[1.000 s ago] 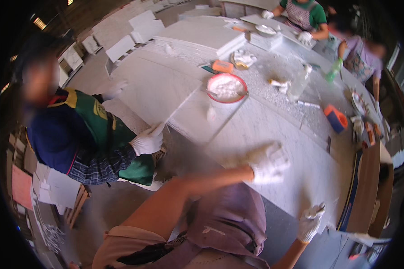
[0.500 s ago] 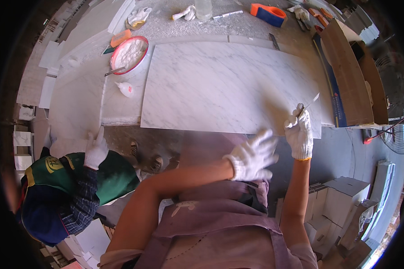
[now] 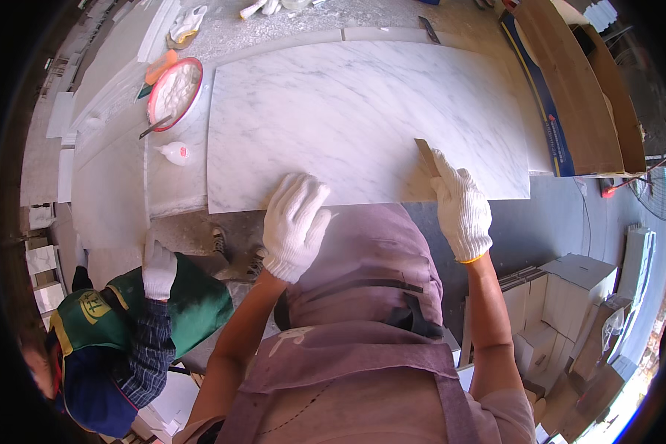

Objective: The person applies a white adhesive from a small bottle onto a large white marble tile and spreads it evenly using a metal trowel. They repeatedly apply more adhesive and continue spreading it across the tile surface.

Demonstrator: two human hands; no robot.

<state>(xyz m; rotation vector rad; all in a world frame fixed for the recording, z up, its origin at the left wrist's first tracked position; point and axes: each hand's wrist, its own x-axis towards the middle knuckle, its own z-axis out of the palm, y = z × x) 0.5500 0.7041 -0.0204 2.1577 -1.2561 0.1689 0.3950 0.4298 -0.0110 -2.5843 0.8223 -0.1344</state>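
A white marble slab (image 3: 348, 111) with grey veins lies across the worktable in front of me. My left hand (image 3: 296, 226), in a white knitted glove, is at its near edge, fingers stretched out over the surface and thumb apart. Also gloved, my right hand (image 3: 462, 211) closes round a thin flat scraper blade (image 3: 425, 157); its tip lies over the slab near the front right, and whether it touches the stone I cannot tell. The fingers hide its lower end.
Left of the slab are a red-rimmed bowl (image 3: 154, 103) of white paste and a white squeeze bottle (image 3: 175, 153). A cardboard box (image 3: 570, 96) stands at right. A co-worker's gloved hand (image 3: 157, 270) touches another slab (image 3: 111, 192). Stacked cartons (image 3: 577, 285) stand low right.
My left hand has swung left and forward to the slab's near edge. The right hand has come slightly left and lower, its blade turned from pointing up-right to up-left. My view has shifted.
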